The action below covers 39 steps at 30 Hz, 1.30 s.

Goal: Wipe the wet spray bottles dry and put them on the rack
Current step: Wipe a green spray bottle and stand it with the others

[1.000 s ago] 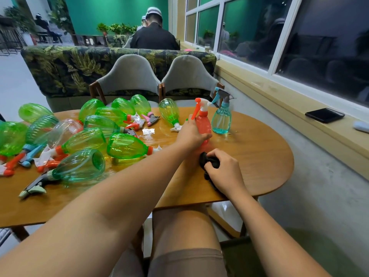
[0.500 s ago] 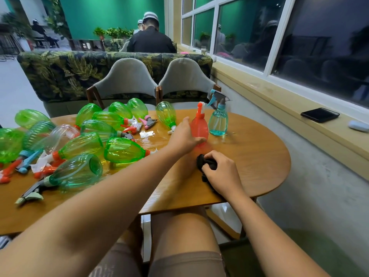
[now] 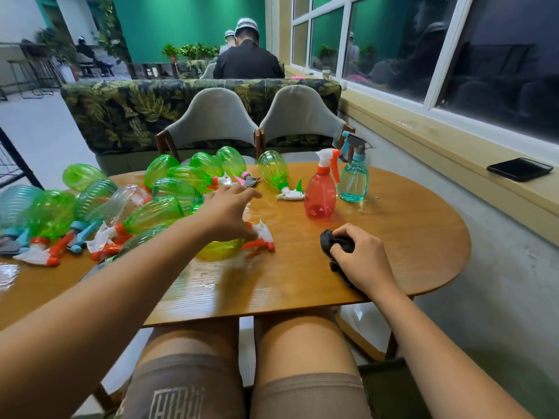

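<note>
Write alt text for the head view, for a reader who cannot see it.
The left hand reaches over a lying green bottle on a table, while the right hand grips a black cloth. A red bottle and a blue bottle stand upright beyond.

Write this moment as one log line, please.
left hand: open above lying yellow bottle | right hand: gripping black cloth | red bottle, blue bottle: upright on table
</note>
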Available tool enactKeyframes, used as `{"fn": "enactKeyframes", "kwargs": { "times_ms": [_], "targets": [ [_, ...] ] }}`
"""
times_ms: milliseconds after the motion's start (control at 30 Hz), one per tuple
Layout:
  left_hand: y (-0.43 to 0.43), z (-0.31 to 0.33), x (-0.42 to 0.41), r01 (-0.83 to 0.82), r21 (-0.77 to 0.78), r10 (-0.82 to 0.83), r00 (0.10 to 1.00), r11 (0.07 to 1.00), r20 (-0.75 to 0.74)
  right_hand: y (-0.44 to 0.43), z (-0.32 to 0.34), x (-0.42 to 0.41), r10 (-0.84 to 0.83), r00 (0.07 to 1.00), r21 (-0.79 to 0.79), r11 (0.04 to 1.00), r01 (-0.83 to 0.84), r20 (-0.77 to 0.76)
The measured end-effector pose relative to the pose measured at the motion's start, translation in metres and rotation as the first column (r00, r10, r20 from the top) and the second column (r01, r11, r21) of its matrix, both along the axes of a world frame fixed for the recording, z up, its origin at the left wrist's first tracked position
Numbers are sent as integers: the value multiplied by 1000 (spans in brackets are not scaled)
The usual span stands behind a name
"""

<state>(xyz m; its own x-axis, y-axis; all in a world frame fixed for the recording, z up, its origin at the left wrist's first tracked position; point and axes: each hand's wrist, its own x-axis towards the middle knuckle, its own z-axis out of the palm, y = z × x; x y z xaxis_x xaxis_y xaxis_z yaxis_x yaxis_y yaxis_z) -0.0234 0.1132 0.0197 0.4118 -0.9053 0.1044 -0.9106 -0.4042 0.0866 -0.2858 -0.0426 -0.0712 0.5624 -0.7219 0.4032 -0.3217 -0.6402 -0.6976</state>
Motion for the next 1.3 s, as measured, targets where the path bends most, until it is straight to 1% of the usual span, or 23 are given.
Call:
{"fn": "enactKeyframes", "kwargs": {
  "times_ms": [133, 233, 333, 433, 633, 767, 833, 967, 1100, 1200, 1300],
  "targets": [
    [18, 8, 24, -45, 154, 34, 997, 987, 72, 1, 0, 0, 4, 1000, 35, 999, -4, 6],
    [25, 9, 32, -68, 200, 45, 992, 977, 117, 1, 0, 0, 5, 1000, 66, 998, -6, 12],
    [25, 5, 32, -77, 227, 45, 989, 971, 141, 2, 1, 1, 3, 1000, 57, 998, -3, 5],
    [25, 0, 31, -63, 215, 31, 989, 975, 146, 4, 3, 1, -3, 1000, 31, 1000, 4, -5],
    [30, -3, 28, -31, 178, -10, 974, 984, 225, 3, 3, 0, -1, 1000, 32, 999, 1, -9],
    [32, -5, 21, 1, 159, -36, 976, 987, 217, 5, 4, 1, -6, 1000, 29, 1000, 6, -10],
    [32, -5, 14, 26, 155, -59, 974, 988, 217, 5, 4, 1, -10, 1000, 19, 1000, 10, -18],
    [35, -6, -9, 74, 162, -112, 966, 984, 233, 4, 4, 0, 9, 1000, 51, 999, -9, -5],
    [42, -10, -29, 97, 156, -133, 961, 983, 243, 5, 3, 0, 29, 999, 38, 999, -28, -13],
    [49, -14, -42, 99, 141, -133, 958, 985, 255, 7, 6, -1, 58, 998, 8, 998, -58, -38],
    [57, -22, -50, 99, 102, -123, 959, 990, 257, 5, 4, 2, 113, 983, -15, 993, -116, -144]
  ]
}}
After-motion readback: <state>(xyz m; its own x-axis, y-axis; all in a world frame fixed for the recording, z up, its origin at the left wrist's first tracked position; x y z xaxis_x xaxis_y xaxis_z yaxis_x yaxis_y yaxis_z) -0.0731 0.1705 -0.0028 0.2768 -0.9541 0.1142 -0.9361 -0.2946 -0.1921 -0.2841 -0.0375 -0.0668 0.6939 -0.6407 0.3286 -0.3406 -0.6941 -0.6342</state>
